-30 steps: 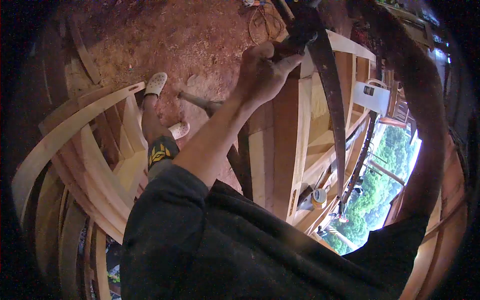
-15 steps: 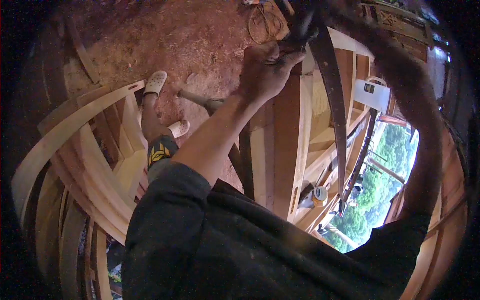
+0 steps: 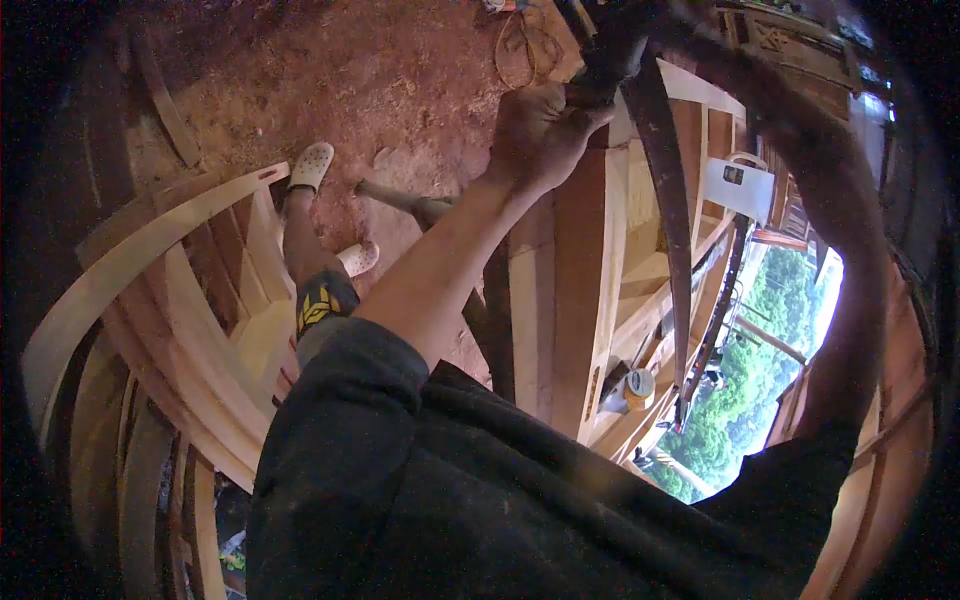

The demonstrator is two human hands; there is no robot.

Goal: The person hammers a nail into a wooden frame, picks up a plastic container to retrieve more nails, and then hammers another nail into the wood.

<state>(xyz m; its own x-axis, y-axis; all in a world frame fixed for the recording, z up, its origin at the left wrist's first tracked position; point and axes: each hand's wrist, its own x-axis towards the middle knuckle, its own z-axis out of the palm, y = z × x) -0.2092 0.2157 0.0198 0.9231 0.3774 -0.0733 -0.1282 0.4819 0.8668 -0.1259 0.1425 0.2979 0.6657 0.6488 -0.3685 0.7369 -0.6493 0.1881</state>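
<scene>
My left hand [image 3: 545,138] is closed at the upper middle, its thumb pointing right against a dark object [image 3: 612,62]. Shadow hides what kind of thing this is. My right arm [image 3: 835,200] curves up the right side to the top edge, where darkness hides the hand and its fingers. A long dark tapering strip [image 3: 660,150] runs down from beside the dark object, over the pale wooden framework. Just below my left hand stand wooden boards [image 3: 580,260] with smooth, sawn faces.
Curved wooden pieces [image 3: 150,250] are stacked at left. Reddish dirt floor [image 3: 400,70] shows above, with a foot in a light clog [image 3: 311,165]. A white container [image 3: 740,188] and a small tub [image 3: 637,388] sit among the timber at right. A cable [image 3: 520,50] lies at the top.
The dark object has shifted slightly right and down. My left hand stays closed at nearly the same spot, and the view has moved a little.
</scene>
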